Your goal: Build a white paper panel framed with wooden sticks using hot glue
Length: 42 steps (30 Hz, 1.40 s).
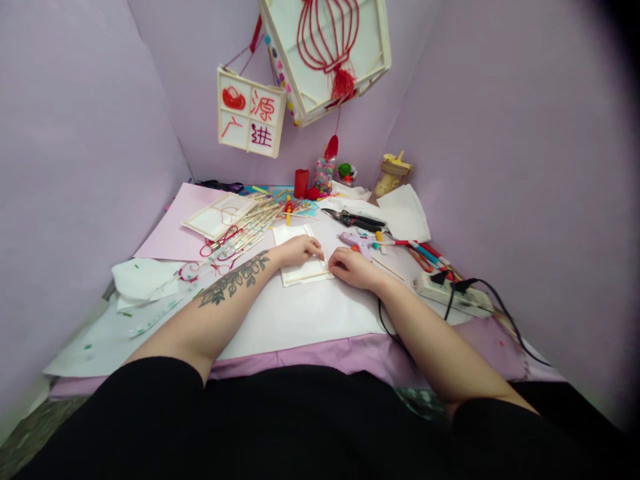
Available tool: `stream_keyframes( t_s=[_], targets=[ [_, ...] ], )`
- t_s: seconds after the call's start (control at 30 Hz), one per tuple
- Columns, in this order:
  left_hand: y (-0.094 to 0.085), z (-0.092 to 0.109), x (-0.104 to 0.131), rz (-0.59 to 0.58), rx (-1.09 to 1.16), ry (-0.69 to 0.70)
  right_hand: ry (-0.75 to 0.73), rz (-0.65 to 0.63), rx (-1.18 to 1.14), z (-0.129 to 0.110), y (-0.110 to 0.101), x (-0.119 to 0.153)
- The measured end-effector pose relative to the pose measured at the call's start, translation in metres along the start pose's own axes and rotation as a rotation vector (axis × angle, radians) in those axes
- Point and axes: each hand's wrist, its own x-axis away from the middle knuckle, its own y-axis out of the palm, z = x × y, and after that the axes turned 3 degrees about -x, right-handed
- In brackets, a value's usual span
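A small white panel (299,273) edged with thin pale sticks lies flat on the white-covered table in front of me. Over its upper right part, my left hand (299,251) is closed, thumb and fingers curled together; whatever lies between the fingertips is too small to make out. My right hand (353,267) rests at the panel's right edge with its fingers bent in a pinch, and the fingertips hide what they hold, if anything. The two hands are a short gap apart. Just behind my right hand lies a lilac glue gun (357,239).
Pliers (355,220), a power strip (453,293) with black cables and a white cloth (404,212) lie right. Left are a bundle of sticks (257,223), a framed panel (220,217) and crumpled paper (143,283). Overhead hang a large lantern (285,40) and a smaller one (251,112).
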Motion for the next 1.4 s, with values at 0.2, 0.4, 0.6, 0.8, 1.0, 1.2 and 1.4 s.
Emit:
stream_keyframes(
  t_s=[0.2,0.4,0.6,0.8,1.0,1.2,1.4],
  targets=[
    [0.001,-0.001,0.000,0.005,0.012,-0.003,0.002,-0.019,-0.001,-0.003,-0.002,0.001],
    [0.000,0.000,0.001,0.009,0.027,-0.006,0.003,-0.021,-0.017,-0.004,-0.003,0.001],
    [0.000,-0.001,0.001,0.007,0.027,-0.001,-0.025,0.025,-0.062,-0.003,-0.005,0.002],
    [0.000,-0.001,0.000,-0.003,0.016,0.024,-0.155,0.128,-0.131,-0.001,-0.012,0.006],
    [0.001,-0.003,0.001,-0.001,-0.001,0.023,0.057,0.171,-0.113,0.000,0.004,-0.002],
    [0.002,-0.005,0.000,0.001,-0.015,0.029,0.125,0.159,-0.064,0.001,0.014,-0.008],
    [0.002,-0.004,0.000,0.009,-0.011,0.031,0.195,0.139,-0.017,0.002,0.016,-0.008]
  ],
)
